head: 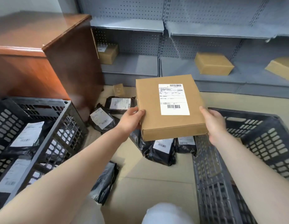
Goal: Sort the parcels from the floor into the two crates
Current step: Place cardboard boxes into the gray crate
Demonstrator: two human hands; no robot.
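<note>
A flat brown cardboard box (pixel 150 101) with a white shipping label is held in the air above the floor. My left hand (pixel 131 120) grips its left edge and my right hand (pixel 215 125) grips its right edge. Several black poly-bag parcels (pixel 163 151) with white labels lie on the floor beneath and behind the box. The black crate on the left (pixel 66 126) holds several black bag parcels. The black crate on the right (pixel 260 139) stands just right of the box; its inside is mostly hidden.
A brown wooden cabinet (pixel 63 62) stands behind the left crate. Grey metal shelving (pixel 173 29) runs along the back with cardboard boxes (pixel 213 63) on its lower shelf. A small cardboard box (pixel 118 89) sits on the floor by the shelving. My knee (pixel 166 214) is at the bottom.
</note>
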